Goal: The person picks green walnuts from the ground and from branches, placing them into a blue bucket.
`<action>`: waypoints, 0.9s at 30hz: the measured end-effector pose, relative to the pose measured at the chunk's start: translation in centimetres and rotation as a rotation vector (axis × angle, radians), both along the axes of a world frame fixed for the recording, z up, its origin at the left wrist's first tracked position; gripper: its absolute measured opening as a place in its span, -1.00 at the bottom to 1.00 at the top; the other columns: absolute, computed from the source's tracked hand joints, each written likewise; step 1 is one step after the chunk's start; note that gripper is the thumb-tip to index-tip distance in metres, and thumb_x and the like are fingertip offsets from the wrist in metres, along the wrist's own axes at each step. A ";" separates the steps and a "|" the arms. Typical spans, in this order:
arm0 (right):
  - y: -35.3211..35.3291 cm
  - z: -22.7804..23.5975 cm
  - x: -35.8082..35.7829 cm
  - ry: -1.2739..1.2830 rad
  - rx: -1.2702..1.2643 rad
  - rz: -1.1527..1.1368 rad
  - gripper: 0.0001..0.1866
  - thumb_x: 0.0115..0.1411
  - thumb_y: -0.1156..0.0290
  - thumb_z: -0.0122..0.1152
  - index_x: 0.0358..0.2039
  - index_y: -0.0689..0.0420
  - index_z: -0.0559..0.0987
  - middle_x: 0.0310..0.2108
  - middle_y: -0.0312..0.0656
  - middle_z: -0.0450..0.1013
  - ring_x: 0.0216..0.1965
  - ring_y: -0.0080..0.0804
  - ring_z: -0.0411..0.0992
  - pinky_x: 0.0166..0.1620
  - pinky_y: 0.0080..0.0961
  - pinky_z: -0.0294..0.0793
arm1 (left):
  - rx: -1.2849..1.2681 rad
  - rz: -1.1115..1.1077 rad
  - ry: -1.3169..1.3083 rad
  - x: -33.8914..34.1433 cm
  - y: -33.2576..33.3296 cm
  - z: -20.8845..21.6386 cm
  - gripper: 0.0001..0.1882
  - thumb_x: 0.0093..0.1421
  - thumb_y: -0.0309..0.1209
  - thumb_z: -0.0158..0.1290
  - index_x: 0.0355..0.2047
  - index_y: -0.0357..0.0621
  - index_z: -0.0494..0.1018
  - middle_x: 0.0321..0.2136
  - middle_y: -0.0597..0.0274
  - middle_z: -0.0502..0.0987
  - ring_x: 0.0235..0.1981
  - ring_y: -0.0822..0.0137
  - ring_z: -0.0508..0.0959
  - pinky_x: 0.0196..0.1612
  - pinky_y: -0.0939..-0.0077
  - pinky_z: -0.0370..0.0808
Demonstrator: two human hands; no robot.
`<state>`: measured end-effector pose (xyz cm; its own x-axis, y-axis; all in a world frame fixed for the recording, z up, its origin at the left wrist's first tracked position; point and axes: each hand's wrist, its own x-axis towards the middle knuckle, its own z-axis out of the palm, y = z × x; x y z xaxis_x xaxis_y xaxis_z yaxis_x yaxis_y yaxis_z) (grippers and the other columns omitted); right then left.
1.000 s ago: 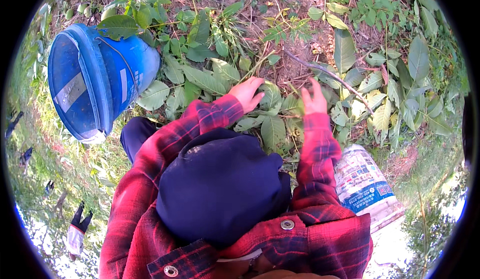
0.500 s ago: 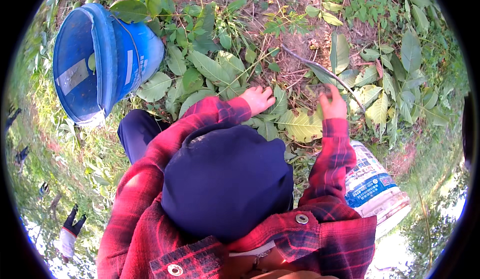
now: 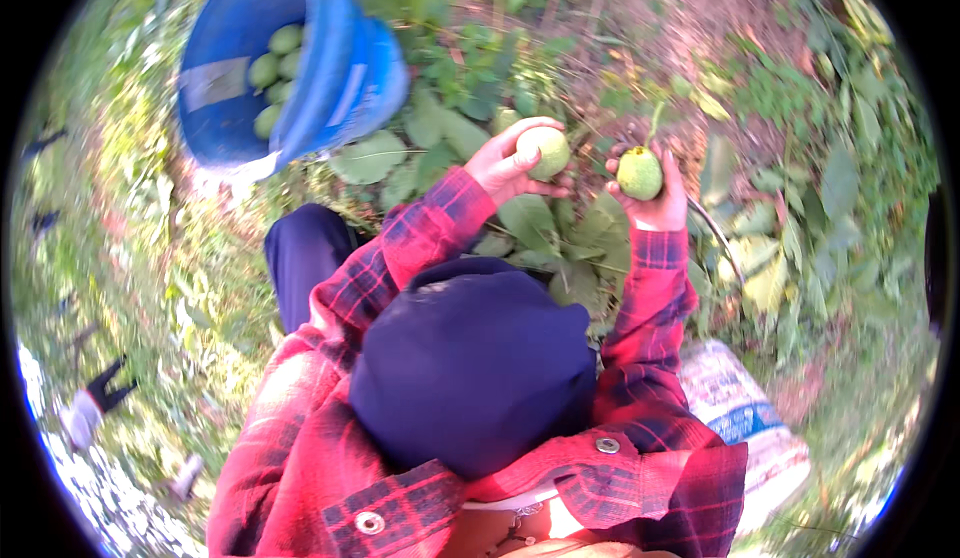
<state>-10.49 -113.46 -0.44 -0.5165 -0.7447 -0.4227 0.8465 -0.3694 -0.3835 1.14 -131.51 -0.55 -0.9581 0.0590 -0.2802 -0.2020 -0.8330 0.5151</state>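
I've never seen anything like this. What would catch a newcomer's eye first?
Probably the two rounded green fruits at upper centre: one in the left hand, the other, with a thin green stem, in the right hand. Next, the large blue plastic bucket at upper left, with several round green fruits inside.

Upper left, the top edge crops a blue plastic bucket (image 3: 368, 83); a round green fruit (image 3: 640, 175) partly hides my right hand (image 3: 656, 212).
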 end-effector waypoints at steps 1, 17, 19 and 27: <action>-1.6 0.3 0.2 0.050 -0.055 0.053 -0.53 0.07 0.09 -0.22 -0.06 0.07 0.15 -0.28 -0.05 0.26 -0.31 -0.16 0.30 -0.41 -0.34 0.40 | 0.051 0.038 0.045 0.5 -1.0 1.4 -0.39 -0.10 -0.15 0.03 -0.08 -0.09 0.07 -0.29 0.02 0.31 -0.29 0.19 0.39 -0.23 0.21 0.37; -14.2 8.1 -3.7 1.762 0.702 -0.458 -0.62 -0.17 0.56 -0.01 -0.22 0.23 0.32 -0.21 0.00 0.26 -0.14 -0.15 0.22 -0.07 -0.43 0.17 | -1.707 0.836 -0.826 16.2 -22.6 11.0 -0.33 0.03 -0.09 -0.14 -0.02 -0.37 -0.01 -0.06 -0.05 0.13 -0.07 0.21 0.20 -0.04 0.47 0.10; -2.9 -0.5 -7.6 1.791 1.202 -0.343 -0.59 -0.28 0.52 0.07 -0.29 0.21 0.36 -0.26 -0.03 0.28 -0.17 -0.14 0.20 -0.09 -0.32 0.14 | -1.761 0.795 -0.695 14.5 -20.6 9.6 -0.40 0.03 -0.14 -0.12 -0.07 -0.40 0.08 -0.10 -0.06 0.20 -0.07 0.20 0.20 -0.03 0.49 0.09; 16.5 -2.9 0.4 0.999 1.826 0.497 -0.76 -0.09 0.32 0.07 -0.38 0.10 0.34 -0.48 -0.05 0.37 -0.40 -0.12 0.34 -0.28 -0.32 0.30 | -2.013 0.913 -0.692 12.2 -17.5 8.0 -0.69 0.02 -0.34 -0.09 -0.22 -0.22 0.30 -0.32 0.13 0.41 -0.29 0.37 0.39 -0.22 0.56 0.29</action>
<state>-10.10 -96.99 -3.38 -0.9065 -0.0328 -0.4209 0.0701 0.9715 -0.2266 13.35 -149.02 7.44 -0.3333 -0.8500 0.4080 -0.6502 0.5206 0.5533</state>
